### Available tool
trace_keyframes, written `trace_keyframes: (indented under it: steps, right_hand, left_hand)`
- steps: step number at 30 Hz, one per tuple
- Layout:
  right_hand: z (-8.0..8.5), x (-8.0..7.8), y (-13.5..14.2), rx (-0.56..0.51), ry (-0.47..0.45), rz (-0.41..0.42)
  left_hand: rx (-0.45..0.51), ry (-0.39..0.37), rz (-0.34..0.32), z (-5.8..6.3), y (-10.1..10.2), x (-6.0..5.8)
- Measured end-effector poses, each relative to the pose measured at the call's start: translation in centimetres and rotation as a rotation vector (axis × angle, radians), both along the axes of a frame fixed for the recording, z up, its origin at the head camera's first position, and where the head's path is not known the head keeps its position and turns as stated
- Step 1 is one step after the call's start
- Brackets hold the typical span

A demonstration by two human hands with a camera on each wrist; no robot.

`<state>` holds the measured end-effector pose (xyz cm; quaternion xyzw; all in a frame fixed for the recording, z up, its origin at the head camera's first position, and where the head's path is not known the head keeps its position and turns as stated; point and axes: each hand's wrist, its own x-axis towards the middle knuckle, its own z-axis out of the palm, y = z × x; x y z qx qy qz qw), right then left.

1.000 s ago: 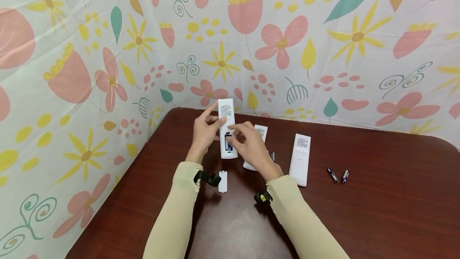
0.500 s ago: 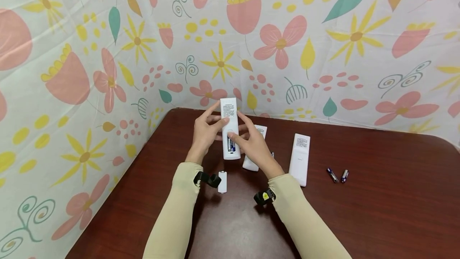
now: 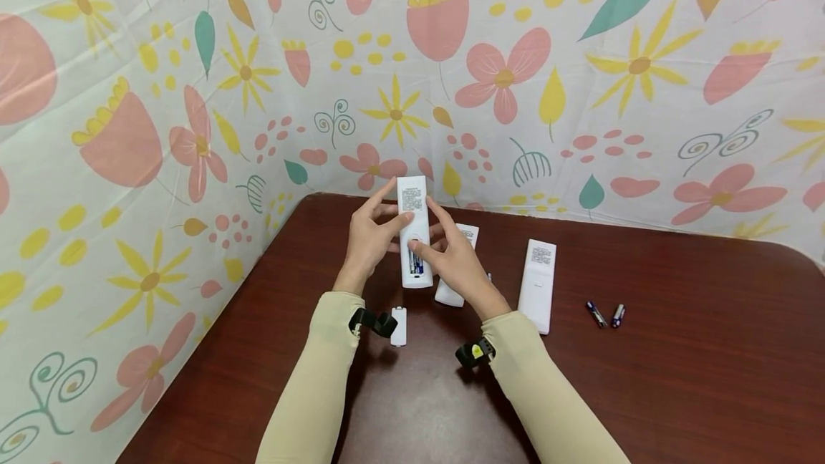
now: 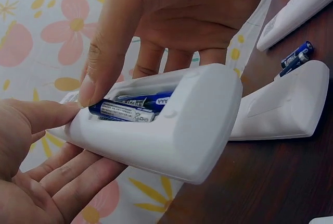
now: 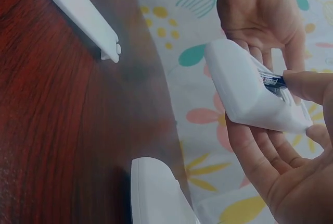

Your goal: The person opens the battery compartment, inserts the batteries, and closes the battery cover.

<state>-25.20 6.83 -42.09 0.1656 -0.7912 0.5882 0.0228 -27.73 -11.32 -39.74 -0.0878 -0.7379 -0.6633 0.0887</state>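
My left hand (image 3: 374, 238) grips a white remote control (image 3: 412, 199) by its left side, back facing me, raised over the table. My right hand (image 3: 456, 256) holds its right side, fingers behind and thumb pressing over the battery bay. In the bay lie blue-and-silver batteries (image 4: 122, 111); in the left wrist view one sits tilted, its end up under the right thumb (image 4: 93, 86). The right wrist view shows that battery (image 5: 273, 81) standing out of the bay at the thumb tip. A white battery cover (image 3: 399, 326) lies on the table below.
Behind my right hand lies a second white remote (image 3: 451, 294), with batteries (image 4: 296, 58) beside it. A third remote (image 3: 538, 285) is further right, then two loose batteries (image 3: 596, 313) on the brown table (image 3: 677, 378). A flower-patterned cloth (image 3: 567, 127) hangs at the back and left.
The right hand has gone from fingertips at the bay to holding the remote's right side with its thumb over the batteries. The remote has shifted slightly right.
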Motion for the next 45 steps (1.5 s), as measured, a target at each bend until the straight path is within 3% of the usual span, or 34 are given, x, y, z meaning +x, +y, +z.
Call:
trace_keyframes:
  steps: [33,45]
  right_hand:
    - [0.27,0.01,-0.29,-0.001,-0.002,0.018]
    - [0.39,-0.2,-0.1,0.074,0.02,0.014]
  left_hand:
    - [-0.008,0.018,0.0,0.11,0.22,0.03]
    - [-0.012,0.017,-0.014,0.04,0.1,0.0]
